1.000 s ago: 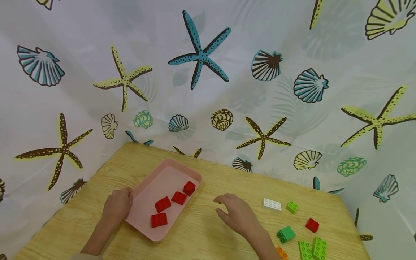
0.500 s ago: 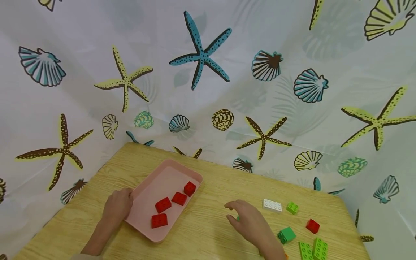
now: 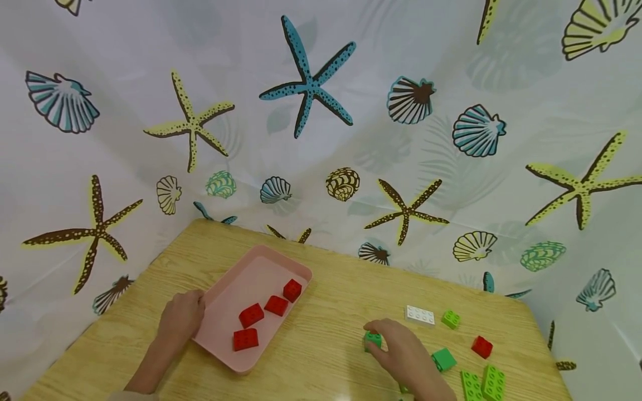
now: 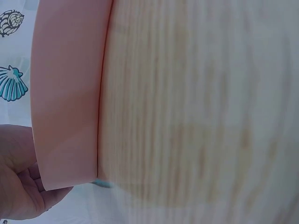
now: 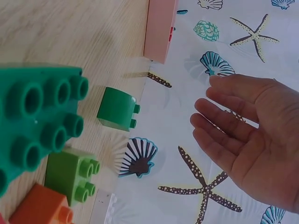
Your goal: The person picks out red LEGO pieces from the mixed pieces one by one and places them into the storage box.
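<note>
At the left side of a pink tray [image 3: 243,289], my left hand [image 3: 181,316] grips the rim. The left wrist view has fingers of this hand [image 4: 21,175] bent around the end of the tray wall [image 4: 67,93]. Several red toy bricks [image 3: 252,316] lie inside the tray. My right hand [image 3: 403,353] hovers over the table, its fingers loosely bent and holding nothing. Just beyond its thumb and index finger stands a green toy brick [image 3: 373,341]. In the right wrist view that hand [image 5: 254,135] appears apart from the green brick [image 5: 117,108].
Right of my right hand lie a white brick [image 3: 420,315], a small lime brick [image 3: 451,319], a red brick [image 3: 482,347], another green brick [image 3: 443,360] and long lime bricks [image 3: 494,383]. An orange brick [image 5: 39,205] shows too. A patterned cloth [image 3: 321,156] hangs behind the wooden table [image 3: 321,362].
My right hand has moved rightward and toward me, away from the tray, and the green brick near its fingertips has come into sight. The left hand and tray have stayed put.
</note>
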### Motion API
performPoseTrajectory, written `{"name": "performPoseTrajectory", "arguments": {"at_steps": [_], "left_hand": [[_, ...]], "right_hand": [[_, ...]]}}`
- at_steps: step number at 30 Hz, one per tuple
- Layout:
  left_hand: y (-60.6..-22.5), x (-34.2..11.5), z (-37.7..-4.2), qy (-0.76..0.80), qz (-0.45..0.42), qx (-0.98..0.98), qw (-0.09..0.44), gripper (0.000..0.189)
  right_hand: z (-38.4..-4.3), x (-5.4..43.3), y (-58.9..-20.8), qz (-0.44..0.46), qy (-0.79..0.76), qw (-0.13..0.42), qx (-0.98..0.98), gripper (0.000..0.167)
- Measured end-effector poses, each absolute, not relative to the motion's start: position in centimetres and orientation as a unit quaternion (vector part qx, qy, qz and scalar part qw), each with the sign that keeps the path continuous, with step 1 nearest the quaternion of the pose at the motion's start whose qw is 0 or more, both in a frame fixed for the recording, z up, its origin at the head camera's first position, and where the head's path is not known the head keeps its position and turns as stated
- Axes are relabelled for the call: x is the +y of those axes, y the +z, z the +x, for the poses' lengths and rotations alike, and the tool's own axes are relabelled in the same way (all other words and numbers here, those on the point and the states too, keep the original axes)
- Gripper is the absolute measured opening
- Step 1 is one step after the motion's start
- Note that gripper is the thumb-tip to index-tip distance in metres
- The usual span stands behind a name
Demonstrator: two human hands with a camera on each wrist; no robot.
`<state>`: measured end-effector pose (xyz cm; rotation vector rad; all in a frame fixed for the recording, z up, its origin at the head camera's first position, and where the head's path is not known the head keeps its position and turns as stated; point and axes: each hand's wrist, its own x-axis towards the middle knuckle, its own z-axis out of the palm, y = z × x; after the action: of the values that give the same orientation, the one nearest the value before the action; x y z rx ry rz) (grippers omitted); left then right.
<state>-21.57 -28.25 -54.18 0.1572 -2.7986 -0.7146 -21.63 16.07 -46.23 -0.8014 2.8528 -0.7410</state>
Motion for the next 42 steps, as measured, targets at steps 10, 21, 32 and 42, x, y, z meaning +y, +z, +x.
{"name": "performPoseTrajectory", "arguments": {"at_steps": [10, 21, 32, 42], "left_hand": [[-54.3, -28.2, -21.4, -0.245, 0.049, -0.960, 0.124, 0.018], [-54.5, -28.3, -21.3, -0.242, 0.060, -0.962, 0.114, 0.015], [-54.8, -28.3, -20.9, -0.243, 0.060, -0.961, 0.115, 0.014], [-54.8, -28.3, -20.7, -0.241, 0.055, -0.962, 0.119, 0.013]], "right_hand": [[-20.6, 17.9, -46.5, -0.219, -0.236, 0.044, 0.946, 0.023], [-20.3, 19.2, -47.0, -0.141, -0.214, 0.097, 0.962, 0.024], [-20.3, 21.3, -47.4, -0.134, -0.232, 0.160, 0.950, 0.021], [-19.8, 22.7, -47.7, -0.099, -0.236, 0.231, 0.939, 0.015]]}}
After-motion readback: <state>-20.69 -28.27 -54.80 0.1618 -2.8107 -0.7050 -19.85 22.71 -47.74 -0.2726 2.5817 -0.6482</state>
